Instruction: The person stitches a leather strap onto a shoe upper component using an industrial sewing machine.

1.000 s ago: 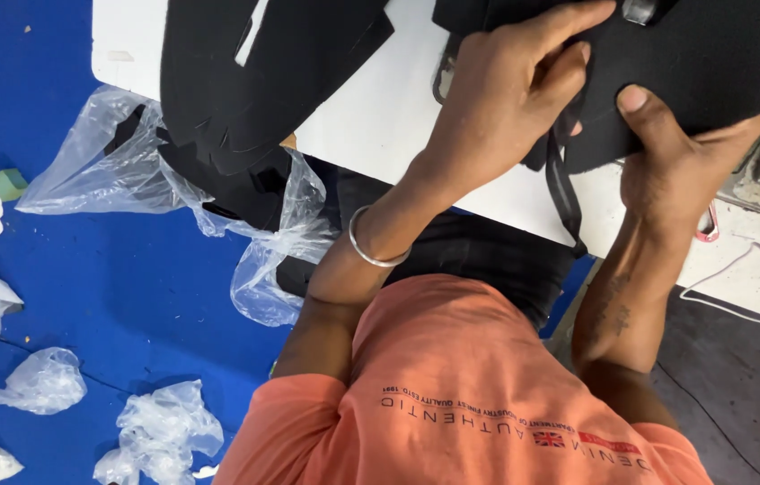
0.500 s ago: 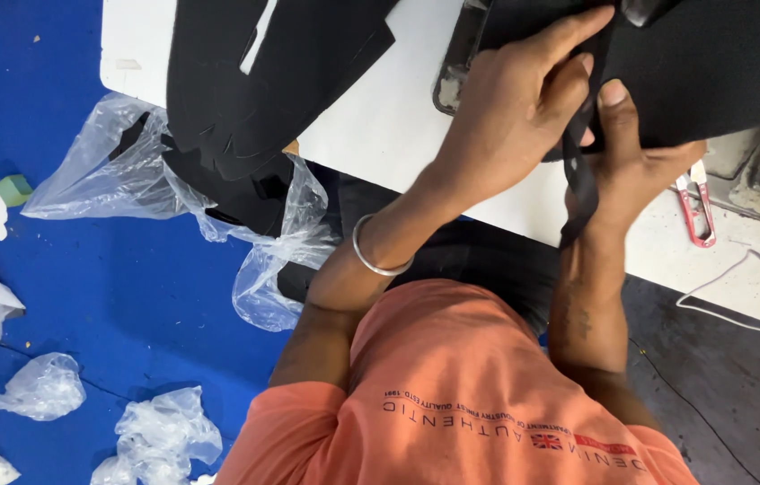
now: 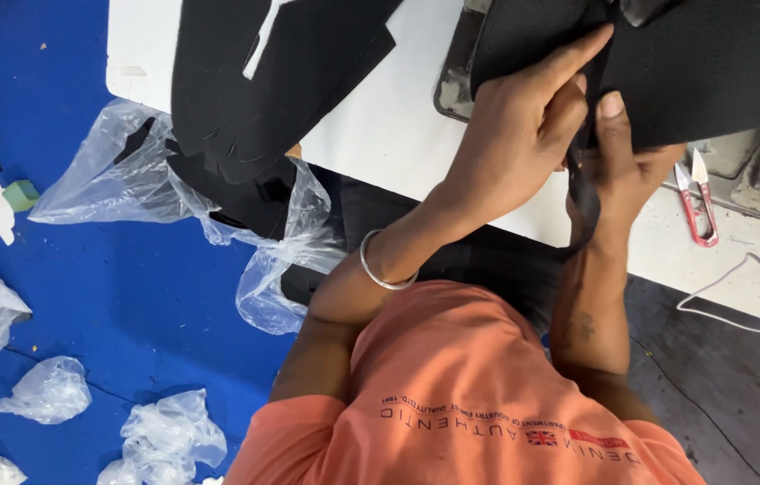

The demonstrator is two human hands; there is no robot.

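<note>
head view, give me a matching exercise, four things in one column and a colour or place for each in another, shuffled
Things:
1. thread snips
2. bangle
3. black fabric piece
4. crumpled plastic bags

Colour or place:
A. on the blue floor
B. under both hands on the white table
C. red handles, lying on the table
D. silver, around a wrist

Pairs: 1-C, 2-D, 3-B, 4-A

Both hands (image 3: 524,144) together, fingers (image 3: 609,112) pinching.
</note>
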